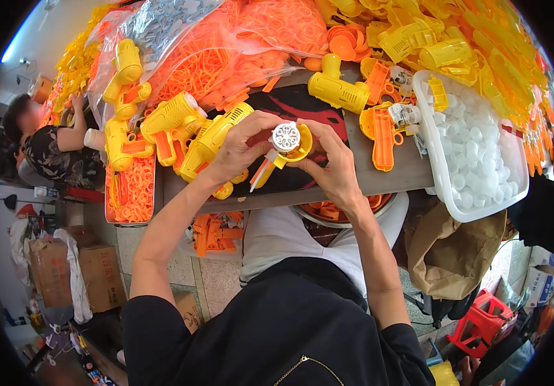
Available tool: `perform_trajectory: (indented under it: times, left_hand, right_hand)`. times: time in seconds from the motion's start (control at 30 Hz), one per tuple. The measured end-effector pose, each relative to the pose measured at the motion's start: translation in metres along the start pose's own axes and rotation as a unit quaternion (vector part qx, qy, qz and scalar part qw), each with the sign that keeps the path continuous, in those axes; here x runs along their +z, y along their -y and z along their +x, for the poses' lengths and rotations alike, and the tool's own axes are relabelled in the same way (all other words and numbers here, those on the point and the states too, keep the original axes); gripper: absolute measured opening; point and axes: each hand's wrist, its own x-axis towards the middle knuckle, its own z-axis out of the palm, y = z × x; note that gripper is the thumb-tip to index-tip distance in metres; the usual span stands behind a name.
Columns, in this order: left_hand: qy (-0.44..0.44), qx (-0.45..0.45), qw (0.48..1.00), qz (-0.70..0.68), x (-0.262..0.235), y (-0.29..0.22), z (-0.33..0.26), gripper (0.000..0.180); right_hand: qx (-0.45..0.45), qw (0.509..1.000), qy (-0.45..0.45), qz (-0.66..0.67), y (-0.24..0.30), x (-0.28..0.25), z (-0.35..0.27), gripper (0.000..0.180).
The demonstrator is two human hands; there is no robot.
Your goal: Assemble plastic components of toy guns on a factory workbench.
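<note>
Over the front of the table, my left hand (238, 147) and my right hand (329, 157) both close on one partly seen yellow toy gun (304, 143). A white round slotted piece (286, 136) faces up at its end, with my left fingertips at its left edge. The fingers of my right hand curl round the yellow shell on the other side. An orange and white strip (262, 174) points down below the hands. Several yellow toy guns (215, 138) with orange parts lie beside my left hand. To the right is an open yellow half with an orange handle (384, 138).
A white bin (443, 174) of white caps stands on the right. Bags of orange rings (193, 71) and heaps of yellow shells (418, 38) fill the back. At left is a box of orange rings (134, 196); another person (58, 141) sits beyond it. A paper bag (450, 254) stands below the bin.
</note>
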Motion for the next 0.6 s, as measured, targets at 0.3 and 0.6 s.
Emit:
perform_trajectory:
  times: [0.3, 0.6]
  left_hand:
    - [0.058, 0.000, 0.998, 0.024, -0.008, -0.009, 0.011, 0.045]
    - [0.032, -0.041, 0.999, 0.013, -0.002, -0.004, 0.011, 0.043]
  right_hand:
    - [-0.002, 1.000, -0.025, 0.014, -0.011, 0.004, 0.001, 0.066]
    - [0.027, 0.999, -0.020, 0.008, -0.009, 0.003, 0.006, 0.068]
